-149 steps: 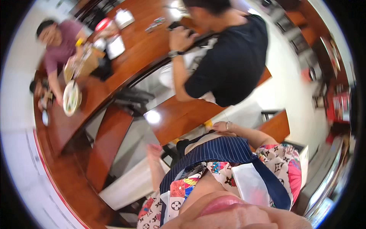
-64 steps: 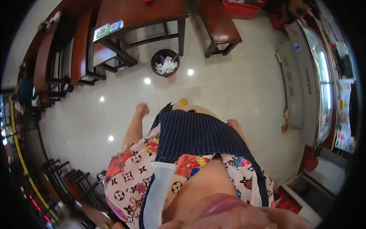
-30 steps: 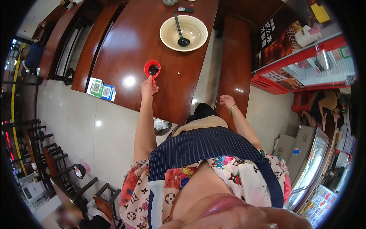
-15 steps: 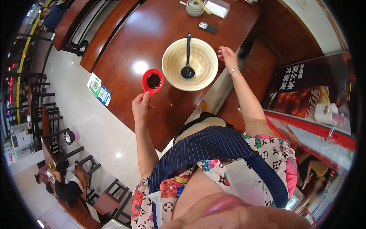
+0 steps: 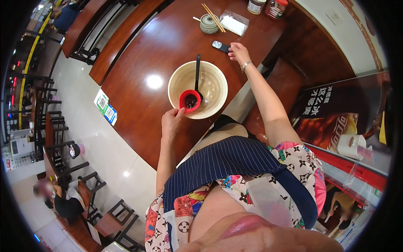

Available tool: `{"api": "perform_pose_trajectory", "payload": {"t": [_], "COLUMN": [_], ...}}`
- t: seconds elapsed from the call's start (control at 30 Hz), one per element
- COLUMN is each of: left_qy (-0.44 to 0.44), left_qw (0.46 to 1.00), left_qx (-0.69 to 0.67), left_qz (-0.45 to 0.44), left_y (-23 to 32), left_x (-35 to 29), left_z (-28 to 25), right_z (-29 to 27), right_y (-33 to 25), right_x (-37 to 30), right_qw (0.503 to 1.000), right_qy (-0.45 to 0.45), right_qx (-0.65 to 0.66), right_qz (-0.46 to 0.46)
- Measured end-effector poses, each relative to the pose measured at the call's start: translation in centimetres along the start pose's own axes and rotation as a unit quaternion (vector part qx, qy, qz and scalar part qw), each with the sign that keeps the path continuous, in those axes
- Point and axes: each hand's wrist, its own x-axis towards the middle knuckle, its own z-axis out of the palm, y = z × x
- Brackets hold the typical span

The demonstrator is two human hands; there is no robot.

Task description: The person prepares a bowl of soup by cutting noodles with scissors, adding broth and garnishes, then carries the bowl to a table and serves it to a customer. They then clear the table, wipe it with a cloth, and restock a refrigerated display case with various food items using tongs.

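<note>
1. The left hand (image 5: pixel 172 124) is gripping the handle of a small red cup (image 5: pixel 182 101), in which there is some dark stuff.
2. This cup is over the near left part of a big cream bowl (image 5: pixel 215 84); whether it touches the bowl, I cannot tell.
3. Inside the bowl stands a black ladle (image 5: pixel 197 70), leaning on the far rim.
4. The right hand (image 5: pixel 239 53) has its fingers at one end of a remote control (image 5: pixel 219 45); I cannot tell if they are closed on it.
5. Bowl and remote control are on the brown worktop (image 5: pixel 134 113).
</note>
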Motion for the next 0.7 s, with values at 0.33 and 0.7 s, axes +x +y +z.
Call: {"api": "perform_pose_trajectory", "payload": {"t": [0.33,0.7], "left_qy": [0.186,0.46], "left_qw": [0.964,0.845], "left_qx": [-0.001,-0.16], "left_qz": [-0.188,-0.22], "left_y": [-5.6,-5.1], "left_x": [-9.5,-14.9], "left_z": [-0.8,3.1], "right_z": [6.3,3.3], "right_y": [-2.0,-4.3], "right_x": [1.8,-13.9], "right_qw": [0.985,0.912], "right_qy": [-0.111,-0.391], "right_qx": [0.022,-0.106], "right_qz": [0.13,-0.067]}}
